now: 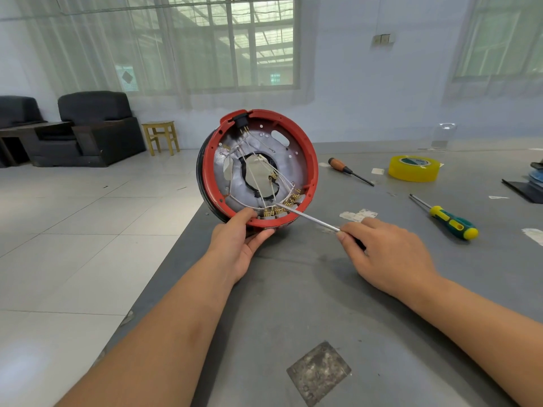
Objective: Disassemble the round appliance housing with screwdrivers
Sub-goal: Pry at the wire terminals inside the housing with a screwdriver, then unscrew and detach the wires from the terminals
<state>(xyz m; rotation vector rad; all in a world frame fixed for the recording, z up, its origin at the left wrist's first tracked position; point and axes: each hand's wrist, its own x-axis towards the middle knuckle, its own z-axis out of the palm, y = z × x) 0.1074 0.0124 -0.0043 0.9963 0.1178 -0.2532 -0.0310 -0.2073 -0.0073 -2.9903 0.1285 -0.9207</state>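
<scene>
Left hand (235,245) clamps red housing (311,160) rim, tilted on surface (293,304) — right hand (388,251) grip pinching screwdriver (308,217). Imo seat tip square among brass terminals (289,202), avoid wires.

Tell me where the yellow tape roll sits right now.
In the head view, the yellow tape roll lies flat on the grey table, far right, between the orange-handled screwdriver and the table's right edge.

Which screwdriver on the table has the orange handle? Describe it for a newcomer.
On the grey table, look right of the red housing, just left of the yellow tape roll. The orange screwdriver lies there alone; the other loose screwdriver is green and yellow.
</scene>
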